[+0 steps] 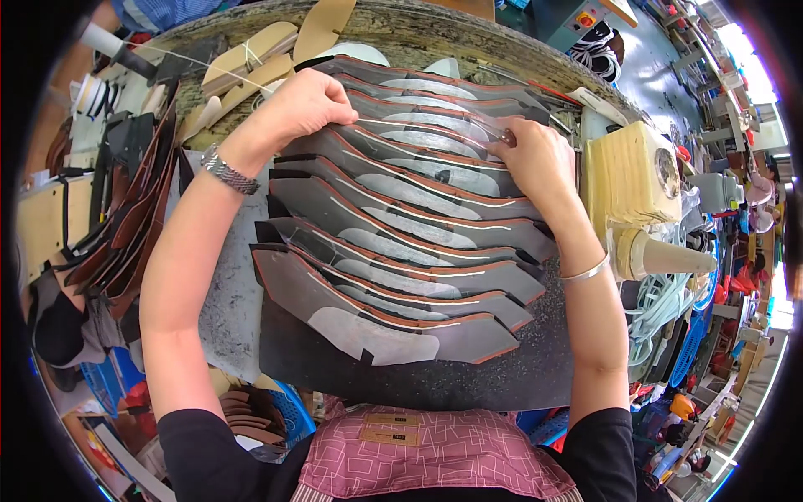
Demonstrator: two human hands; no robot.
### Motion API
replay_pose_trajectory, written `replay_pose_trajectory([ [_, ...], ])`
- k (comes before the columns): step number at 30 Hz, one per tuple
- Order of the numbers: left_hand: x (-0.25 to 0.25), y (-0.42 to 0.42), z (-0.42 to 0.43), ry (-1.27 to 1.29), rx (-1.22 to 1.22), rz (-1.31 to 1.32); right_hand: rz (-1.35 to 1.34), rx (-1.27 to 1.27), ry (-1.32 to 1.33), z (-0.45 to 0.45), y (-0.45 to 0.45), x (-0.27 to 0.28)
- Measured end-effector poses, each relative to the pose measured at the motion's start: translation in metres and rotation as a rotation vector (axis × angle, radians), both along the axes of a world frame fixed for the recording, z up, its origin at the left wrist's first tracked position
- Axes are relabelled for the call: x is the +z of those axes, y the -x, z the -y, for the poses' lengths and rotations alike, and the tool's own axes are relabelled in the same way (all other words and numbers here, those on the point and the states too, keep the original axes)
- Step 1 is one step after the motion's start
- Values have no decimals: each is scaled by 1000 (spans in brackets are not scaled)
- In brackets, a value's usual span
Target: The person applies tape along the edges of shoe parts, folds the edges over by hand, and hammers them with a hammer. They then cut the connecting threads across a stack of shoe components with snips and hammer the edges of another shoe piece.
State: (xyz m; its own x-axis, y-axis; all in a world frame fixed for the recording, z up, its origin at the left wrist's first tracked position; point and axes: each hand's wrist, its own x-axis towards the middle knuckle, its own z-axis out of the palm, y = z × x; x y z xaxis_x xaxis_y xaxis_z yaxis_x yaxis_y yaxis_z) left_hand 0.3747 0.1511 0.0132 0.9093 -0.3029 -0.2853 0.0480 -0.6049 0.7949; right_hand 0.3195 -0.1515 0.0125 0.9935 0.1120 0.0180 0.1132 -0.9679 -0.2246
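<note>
Several dark grey shoe-upper pieces [381, 322] with orange-brown edges overlap in a fanned row on a black board [360, 372]. White strips run along their upper edges, and pale grey patches cover their middles. My left hand [311, 105] pinches a thin white strip [393, 124] at the upper left of the row. That strip lies along one piece's edge toward the right. At the upper right, my right hand [535, 155] is closed round a small brown-handled tool [507, 139], its tip near the same edge. A white thread [201, 64] runs from a spool at the upper left toward my left hand.
A yellowish block stack [627, 176] and a cone [669, 255] stand right of the board. Brown pieces [134, 201] hang at the left. Beige pieces [251, 54] lie behind the row. A blue basket [293, 414] sits below the table's edge.
</note>
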Motion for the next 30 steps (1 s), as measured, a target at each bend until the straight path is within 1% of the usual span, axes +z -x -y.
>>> replay_pose_trajectory([
  [2, 2, -1, 6, -129, 2, 94, 109, -30, 147, -2, 2, -3],
  [5, -7, -8, 9, -336, -36, 189, 153, -105, 291, -4, 2, 0],
  [6, -7, -8, 13, -401, -26, 210, 191, -58, 212, -6, 2, 4],
  [8, -4, -1, 19, -504, -9, 262, 218, 145, -159, -20, 3, 15],
  [9, -1, 0, 19, -505, -10, 265, 161, 216, -274, -29, 1, 17],
  [11, 9, 0, 17, -607, -4, 247, -34, 278, -358, -47, -10, 24],
  [12, 10, -3, 11, -588, 4, 220, 48, 383, -310, -53, -17, 20],
  [14, 6, -7, -1, -358, 47, 124, 46, 479, -202, -66, -33, 16],
  [15, 7, -5, -4, -265, 60, 74, 114, 502, -169, -73, -40, 7],
  [19, -3, -11, -11, -247, 19, 131, 90, 492, -73, -104, -50, 9],
  [21, -6, -11, -11, -257, 23, 130, 33, 503, -4, -109, -55, 5],
  [23, -3, -8, -11, -263, 22, 128, 64, 492, 5, -108, -52, 3],
  [25, 1, -5, -12, -172, 61, 133, 88, 341, -194, -101, -50, 7],
  [26, 4, -3, -11, -170, 63, 130, 42, 292, -331, -99, -49, 11],
  [28, 13, 2, -5, 156, 64, 147, -259, 172, -721, -97, -59, 8],
  [29, 23, 6, 1, 242, 40, 107, -394, 167, -877, -96, -56, 14],
  [30, 27, 9, 7, 243, 37, 107, -392, 164, -876, -94, -53, 18],
])
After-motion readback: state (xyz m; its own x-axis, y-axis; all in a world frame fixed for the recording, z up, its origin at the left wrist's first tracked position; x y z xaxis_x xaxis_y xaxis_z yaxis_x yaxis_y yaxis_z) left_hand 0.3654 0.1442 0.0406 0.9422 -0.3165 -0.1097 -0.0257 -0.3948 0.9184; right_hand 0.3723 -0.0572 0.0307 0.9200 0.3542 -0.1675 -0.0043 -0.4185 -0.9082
